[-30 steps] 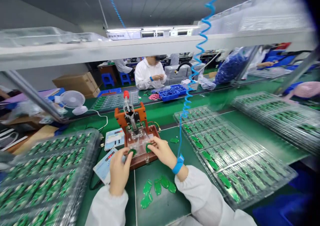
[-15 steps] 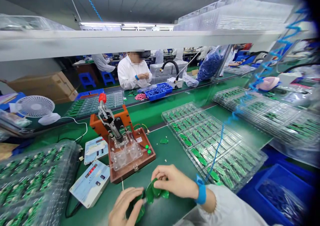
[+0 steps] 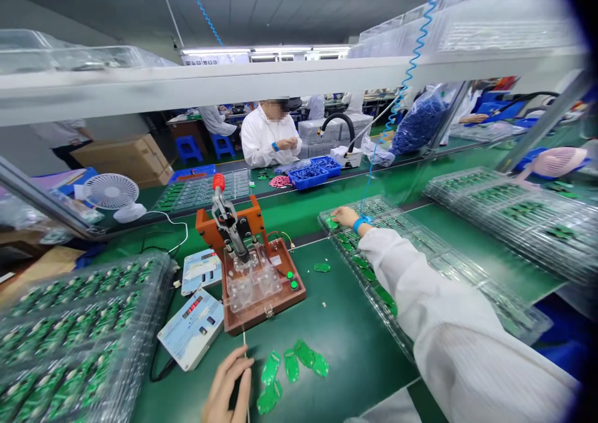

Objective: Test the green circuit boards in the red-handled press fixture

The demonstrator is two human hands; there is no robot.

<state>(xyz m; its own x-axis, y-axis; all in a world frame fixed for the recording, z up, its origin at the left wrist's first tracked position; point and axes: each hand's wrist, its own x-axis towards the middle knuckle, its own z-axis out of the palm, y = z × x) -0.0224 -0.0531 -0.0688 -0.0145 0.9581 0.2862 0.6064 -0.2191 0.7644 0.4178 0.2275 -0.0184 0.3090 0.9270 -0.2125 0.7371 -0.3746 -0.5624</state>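
My right hand (image 3: 344, 215) reaches far out to the back corner of the clear blister tray (image 3: 448, 267) on the right and touches a green circuit board there. Its wrist wears a blue strap on a coiled blue cord (image 3: 405, 74). My left hand (image 3: 227, 385) rests on the green mat at the near edge, fingers loosely apart, beside a small pile of green boards (image 3: 292, 367). Behind the pile stands the brown test jig (image 3: 255, 273) with its red-knobbed lever raised. One loose board (image 3: 322, 266) lies right of the jig.
Two white meter boxes (image 3: 194, 326) sit left of the jig, and stacked trays of boards (image 3: 70, 329) fill the left. More trays (image 3: 514, 214) lie at far right. A small fan (image 3: 111, 194) stands behind. A person in white (image 3: 271, 136) works across the bench under a shelf (image 3: 280, 83).
My right hand left the board pile and stretched out to the far corner of the right tray. My left hand let go of the boards and drew back on the mat.
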